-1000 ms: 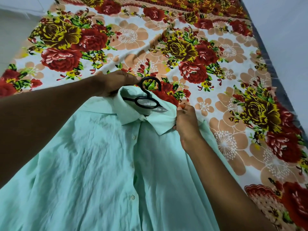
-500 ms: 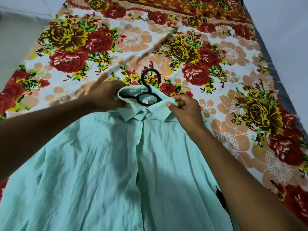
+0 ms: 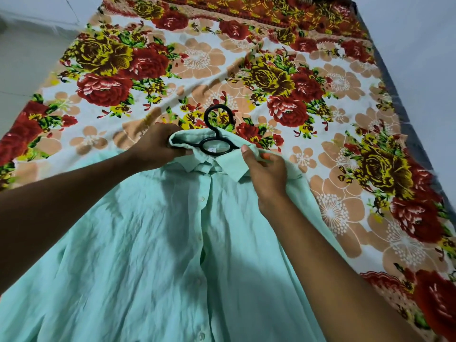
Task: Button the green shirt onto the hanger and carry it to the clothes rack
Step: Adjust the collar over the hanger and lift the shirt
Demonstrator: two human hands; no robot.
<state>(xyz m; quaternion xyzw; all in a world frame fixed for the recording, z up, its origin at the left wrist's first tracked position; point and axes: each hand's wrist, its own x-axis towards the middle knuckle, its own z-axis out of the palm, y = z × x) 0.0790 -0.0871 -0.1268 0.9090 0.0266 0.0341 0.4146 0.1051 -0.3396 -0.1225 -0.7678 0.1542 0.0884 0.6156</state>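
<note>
The green shirt (image 3: pixel 172 243) lies front-up on the bed, over the floral bedsheet (image 3: pixel 320 82). Its collar (image 3: pixel 222 164) is at the far end and its hem runs toward me, out of the bottom of the view. The long axis of the shirt, marked by the button placket (image 3: pixel 204 230), therefore runs from the collar straight back toward my body.

The black plastic hanger (image 3: pixel 217 144) sits inside the neck opening. Its hook (image 3: pixel 214 114) projects past the collar, away from me, and rests on the bedsheet. The hanger's arms are hidden under the shoulders of the shirt.

My left hand (image 3: pixel 158 146) is at the left side of the collar. Its fingers (image 3: pixel 182 152) are closed on the collar fabric and appear to pinch the hanger's left arm as well. My right hand (image 3: pixel 266 174) is at the right collar point, fingers curled and holding the fabric of the right shoulder.

The collar stands open. The buttons (image 3: pixel 202 199) visible down the placket appear to be fastened, but I cannot confirm each one.

Judgement: the next move depends on the collar button, which lies between my two hands, just nearer me than the hanger's ring. Both hands are about equally close to it. The clothes rack is not in view.
</note>
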